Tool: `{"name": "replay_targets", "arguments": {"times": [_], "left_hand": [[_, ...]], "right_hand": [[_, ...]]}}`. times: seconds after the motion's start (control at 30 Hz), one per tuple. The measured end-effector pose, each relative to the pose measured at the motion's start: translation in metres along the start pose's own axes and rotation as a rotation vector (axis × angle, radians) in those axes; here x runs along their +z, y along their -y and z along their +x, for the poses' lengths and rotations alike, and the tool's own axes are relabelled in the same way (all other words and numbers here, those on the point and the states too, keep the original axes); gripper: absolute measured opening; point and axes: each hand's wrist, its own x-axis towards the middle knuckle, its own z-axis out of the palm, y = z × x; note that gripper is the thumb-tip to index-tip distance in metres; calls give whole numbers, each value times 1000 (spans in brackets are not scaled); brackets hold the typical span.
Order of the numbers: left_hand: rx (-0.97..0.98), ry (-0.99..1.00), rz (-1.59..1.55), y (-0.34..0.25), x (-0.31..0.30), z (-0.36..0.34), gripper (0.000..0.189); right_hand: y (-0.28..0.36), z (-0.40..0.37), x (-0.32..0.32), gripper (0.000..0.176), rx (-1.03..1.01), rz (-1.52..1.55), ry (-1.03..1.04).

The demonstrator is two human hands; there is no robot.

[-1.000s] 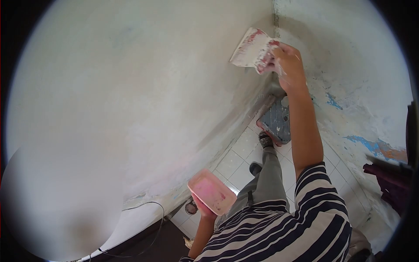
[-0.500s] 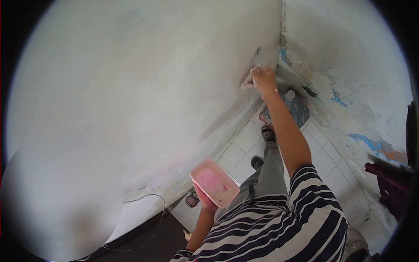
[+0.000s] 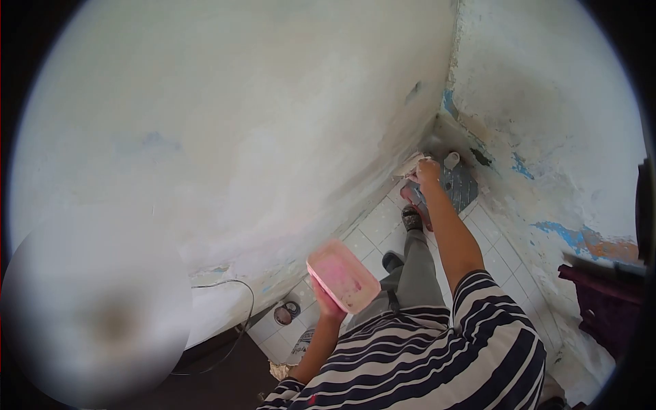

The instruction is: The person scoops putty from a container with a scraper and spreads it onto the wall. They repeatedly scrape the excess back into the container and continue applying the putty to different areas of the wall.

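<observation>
My left hand (image 3: 327,301) is wrapped around the side of a shallow pink plastic tub (image 3: 367,279), its open top facing up. Pink and whitish residue coats the inside of the tub. My right hand (image 3: 428,171) grips a flat, pale-smeared putty scraper (image 3: 408,166) low down near the wall corner. The scraper lies at or very close to the left wall (image 3: 260,137); actual contact cannot be made out. Whitish paste marks the fingers of this hand.
The right wall (image 3: 540,89) has peeling blue and orange paint. A grey object (image 3: 459,184) with a pale round piece stands in the corner. On the tiled floor (image 3: 362,238) sits a small round can (image 3: 287,313). A thin cable (image 3: 251,301) loops at left; dark cloth (image 3: 594,301) hangs at right.
My right hand has moved down along the left wall with the scraper, uncovering a grey-blue patch above. The tub in my left hand has shifted slightly up and right in view.
</observation>
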Motion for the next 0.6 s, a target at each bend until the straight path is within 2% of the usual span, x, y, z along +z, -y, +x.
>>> {"name": "replay_targets", "arguments": {"times": [0.1,0.13,0.17,0.2,0.3,0.4,0.47,0.6], "left_hand": [[40,-11,8,2,3,-12,75],[35,-19,-5,2,0,-16,74],[32,-20,-20,1,-2,-19,73],[38,-9,-33,0,0,-20,73],[85,27,-49,-2,-2,-20,73],[82,87,-152,-1,-4,-12,73],[96,150,-127,-6,14,-12,73],[117,182,-138,-7,29,-9,73]], "right_hand": [[107,72,-37,12,-27,249,-47],[146,67,-58,12,-37,329,-59],[219,85,-112,12,-50,321,-55],[317,83,-158,16,456,847,-32],[419,93,-229,15,353,989,-33],[472,93,-290,13,208,1054,16],[477,85,-310,14,130,1079,43],[451,49,-325,40,35,1304,154]]}}
